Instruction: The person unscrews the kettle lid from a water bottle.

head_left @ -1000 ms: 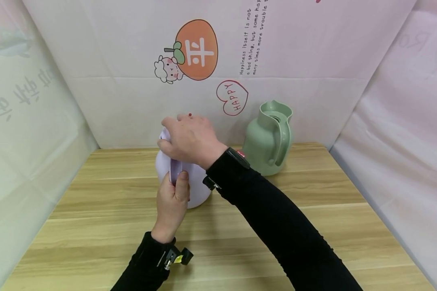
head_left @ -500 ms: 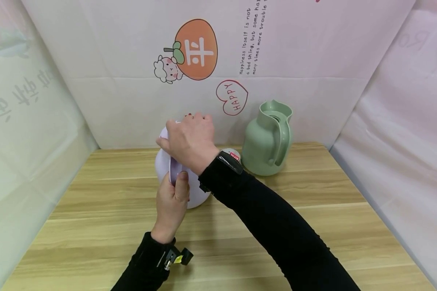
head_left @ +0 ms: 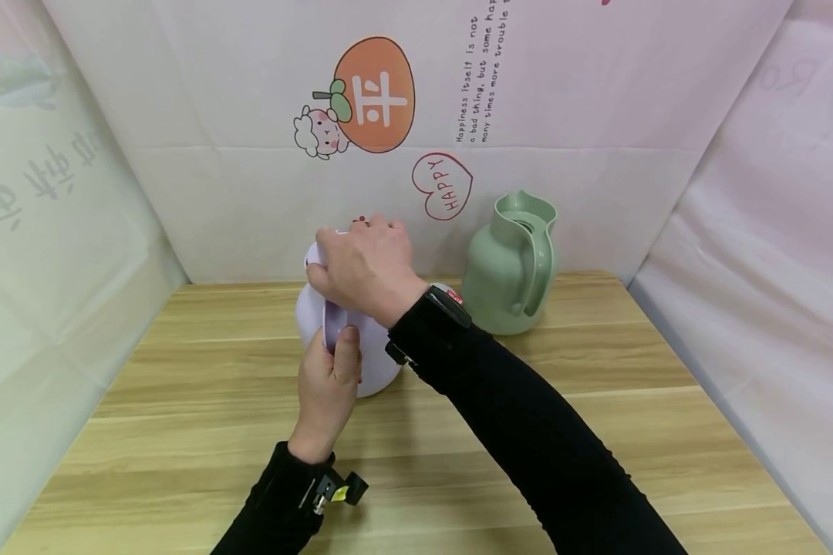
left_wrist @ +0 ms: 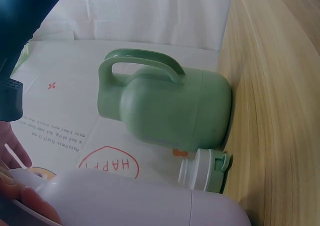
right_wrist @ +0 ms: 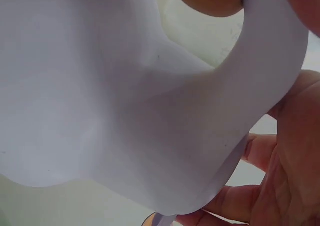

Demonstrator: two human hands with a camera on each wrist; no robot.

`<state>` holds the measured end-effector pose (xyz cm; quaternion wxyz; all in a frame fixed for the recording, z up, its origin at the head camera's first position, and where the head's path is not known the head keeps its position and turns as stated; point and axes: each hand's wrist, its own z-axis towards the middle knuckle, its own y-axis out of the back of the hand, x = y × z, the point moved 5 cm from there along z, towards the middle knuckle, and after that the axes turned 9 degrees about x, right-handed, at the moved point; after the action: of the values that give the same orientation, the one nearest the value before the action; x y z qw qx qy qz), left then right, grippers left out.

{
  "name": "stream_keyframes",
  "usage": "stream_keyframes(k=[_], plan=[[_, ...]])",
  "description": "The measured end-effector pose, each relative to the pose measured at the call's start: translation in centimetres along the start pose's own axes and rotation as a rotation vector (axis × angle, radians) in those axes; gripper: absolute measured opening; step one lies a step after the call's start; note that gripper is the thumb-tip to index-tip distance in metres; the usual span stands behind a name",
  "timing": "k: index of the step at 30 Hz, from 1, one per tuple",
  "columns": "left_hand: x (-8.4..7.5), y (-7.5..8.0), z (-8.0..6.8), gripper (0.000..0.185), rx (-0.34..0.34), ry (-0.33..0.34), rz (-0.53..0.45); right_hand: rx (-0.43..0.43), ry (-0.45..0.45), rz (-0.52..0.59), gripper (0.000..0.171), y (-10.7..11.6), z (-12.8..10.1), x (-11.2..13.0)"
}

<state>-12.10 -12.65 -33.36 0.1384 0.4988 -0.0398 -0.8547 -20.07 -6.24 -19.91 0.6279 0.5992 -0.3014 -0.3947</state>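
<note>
Your lilac jug (head_left: 378, 358) stands on the far half of the table (head_left: 180, 401), left of the middle, its long axis roughly upright and its handle (head_left: 332, 320) pointing to the near side, slightly left. Your left hand (head_left: 328, 389) grips the handle low down, thumb laid over it. Your right hand (head_left: 368, 266) bends over the jug's top, hiding the mouth; you cannot tell whether its fingers pinch anything there. The printed backdrop (head_left: 250, 200) rises close behind, along the far edge. To your right, the stopper (left_wrist: 200, 171) sits between the lilac jug and the upright green jug (head_left: 503, 277). Your wider room is left and near, where tabletop spreads to the side edge.
</note>
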Motion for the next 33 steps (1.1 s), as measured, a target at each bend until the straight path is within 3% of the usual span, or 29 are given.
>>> stream_keyframes(k=[13, 33], plan=[[0.0, 0.0, -0.1, 0.033, 0.0, 0.009, -0.003, -0.018, 0.081, 0.096, 0.021, -0.2, 0.1, -0.6], [-0.1, 0.0, 0.0, 0.032, -0.004, 0.006, -0.011, -0.02, 0.189, 0.273, 0.03, -0.6, 0.3, -1.2]])
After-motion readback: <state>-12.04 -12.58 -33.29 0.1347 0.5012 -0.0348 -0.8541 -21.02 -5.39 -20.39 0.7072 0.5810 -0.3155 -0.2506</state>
